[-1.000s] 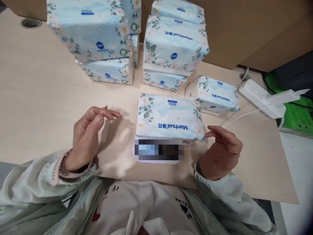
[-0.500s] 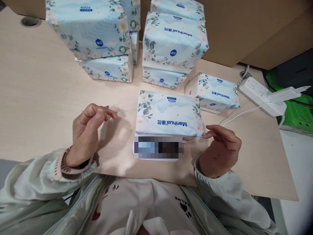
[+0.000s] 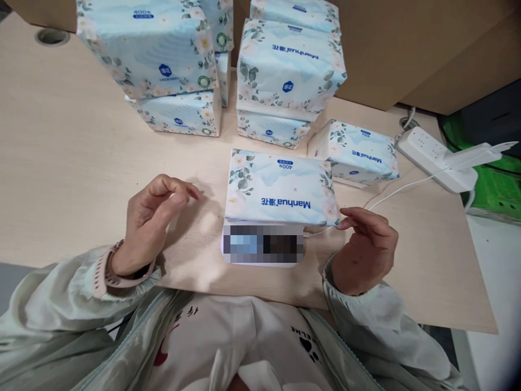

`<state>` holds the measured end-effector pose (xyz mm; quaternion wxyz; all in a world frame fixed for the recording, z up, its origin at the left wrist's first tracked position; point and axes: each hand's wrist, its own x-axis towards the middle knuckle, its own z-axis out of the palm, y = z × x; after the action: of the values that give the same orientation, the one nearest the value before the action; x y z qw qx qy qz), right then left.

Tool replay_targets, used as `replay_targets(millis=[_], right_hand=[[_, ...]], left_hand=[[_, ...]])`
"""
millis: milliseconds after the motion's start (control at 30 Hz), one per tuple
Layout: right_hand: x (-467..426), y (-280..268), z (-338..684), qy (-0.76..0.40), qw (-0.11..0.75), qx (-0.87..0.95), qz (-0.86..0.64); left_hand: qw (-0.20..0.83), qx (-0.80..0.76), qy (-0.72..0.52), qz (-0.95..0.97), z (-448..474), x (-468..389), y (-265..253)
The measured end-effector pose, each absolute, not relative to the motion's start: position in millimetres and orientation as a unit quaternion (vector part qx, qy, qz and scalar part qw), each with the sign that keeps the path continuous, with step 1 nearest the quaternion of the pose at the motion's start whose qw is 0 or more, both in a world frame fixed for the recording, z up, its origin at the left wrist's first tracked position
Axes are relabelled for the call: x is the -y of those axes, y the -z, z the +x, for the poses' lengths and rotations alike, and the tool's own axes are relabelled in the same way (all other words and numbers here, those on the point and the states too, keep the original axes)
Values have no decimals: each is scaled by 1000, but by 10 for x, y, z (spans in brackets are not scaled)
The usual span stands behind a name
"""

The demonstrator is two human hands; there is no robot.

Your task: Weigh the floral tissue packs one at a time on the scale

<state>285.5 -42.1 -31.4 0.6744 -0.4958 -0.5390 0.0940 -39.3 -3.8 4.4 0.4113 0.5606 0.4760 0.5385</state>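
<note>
A tissue pack (image 3: 280,184), pale blue and white with flowers, lies flat in front of me on a white device (image 3: 264,258) whose front panel is pixelated. Left of the pack, apart from it, my left hand (image 3: 150,225) hovers with loosely bent fingers and nothing in it. My right hand (image 3: 364,247) is at the pack's near right corner, fingertips close to the edge; whether they touch it I cannot tell. It is open too, its palm partly turned to the pack. A thin white cable (image 3: 407,188) runs from the device behind the right fingers.
Stacked tissue packs stand at the back left (image 3: 146,54) and back middle (image 3: 288,70). A single pack (image 3: 360,152) lies behind the right corner of the front one. Further right are a white power strip (image 3: 435,157) and a green crate (image 3: 496,187). Brown cardboard (image 3: 386,49) stands behind.
My left hand has shifted slightly right, toward the pack on the device. My right hand has moved a little left. The packs stay where they were.
</note>
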Motion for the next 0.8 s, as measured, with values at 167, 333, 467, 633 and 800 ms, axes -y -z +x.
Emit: replay_targets(millis=[167,333,467,633,800], right_hand=[[507,289,2925,-110,602,589,-528],[564,329,3037,-122,551,633,-530],[571,355,3045,-165,545,624,-535],[549,322,2984,-245,555,592,-530],[526,300,3000,-293,543,585,-527]], left_hand=[[418,-447,-489,622,-415,80,-87],[410,-471,-453,636,-422,91,-123],[409,-457,-461,642,-420,80,-98],[427,-463,-447,634,-402,96,-93],[457,-455,-432,630,-365,109,-162]])
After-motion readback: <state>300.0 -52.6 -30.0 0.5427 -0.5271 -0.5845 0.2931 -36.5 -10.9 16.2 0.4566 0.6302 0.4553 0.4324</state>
